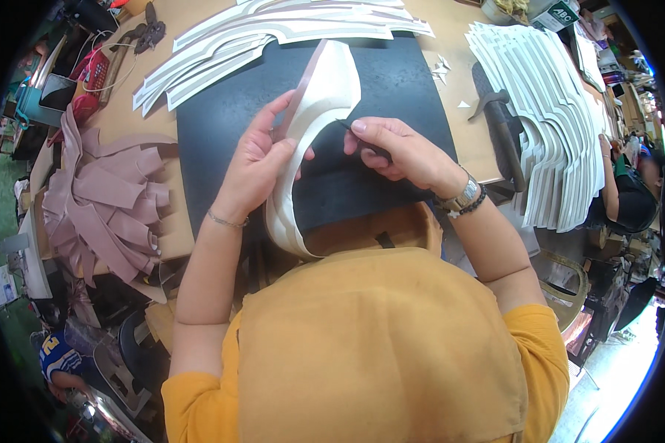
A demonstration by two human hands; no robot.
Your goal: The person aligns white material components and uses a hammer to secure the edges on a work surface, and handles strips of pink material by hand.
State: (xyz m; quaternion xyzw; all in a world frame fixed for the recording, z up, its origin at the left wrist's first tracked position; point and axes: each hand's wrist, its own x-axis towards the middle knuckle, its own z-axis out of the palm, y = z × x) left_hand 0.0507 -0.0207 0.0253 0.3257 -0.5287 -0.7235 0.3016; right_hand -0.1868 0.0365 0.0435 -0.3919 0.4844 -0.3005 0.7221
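Observation:
A long, curved white piece with a pinkish edge [325, 77], seemingly leather, is raised over the black work mat [406, 85]. My left hand [262, 151] is closed around its middle, thumb on the white face. The lower end bends down toward my apron. In my right hand [391, 148] a slim dark pointed tool [380, 153] is pinched, most of it hidden by the fingers. Its tip is at the inner curved edge of the piece; whether it is a knife or a pen cannot be made out.
Fanned white pieces [222, 55] lie behind the mat, and a larger overlapping stack [554, 133] stands right. Beside that stack rests a hammer [504, 140]. Pink leather strips [111, 184] heap up at left. Small white scraps [441, 70] dot the table. Another person's arm [609, 177] is far right.

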